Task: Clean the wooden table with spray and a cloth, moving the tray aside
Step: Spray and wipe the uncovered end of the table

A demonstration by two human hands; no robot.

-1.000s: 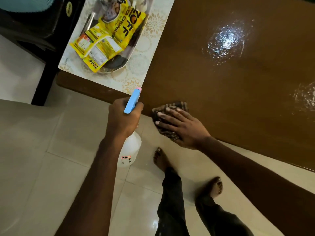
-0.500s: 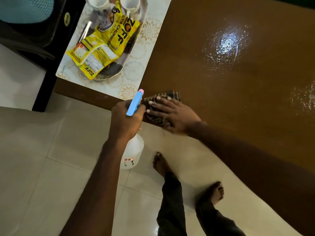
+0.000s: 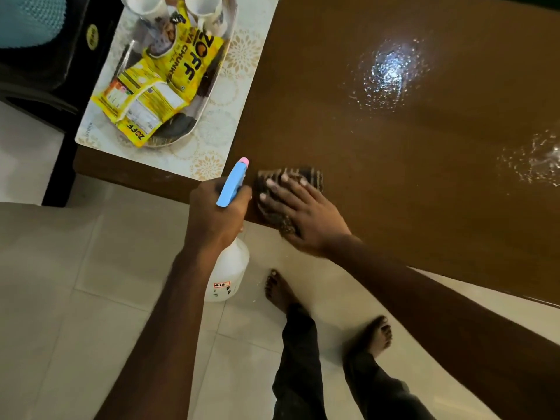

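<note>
Wooden table top: wet patches well away from tray lie unwiped. Right hand, fingers spread flat on cloth, has crept along the edge toward tray; left hand grips spray bottle beside it. Tray seemingly unmoved.

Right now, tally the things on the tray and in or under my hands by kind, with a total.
White mugs: 2
Yellow packets: 2
Spray bottle: 1
Cloth: 1
Total: 6
</note>
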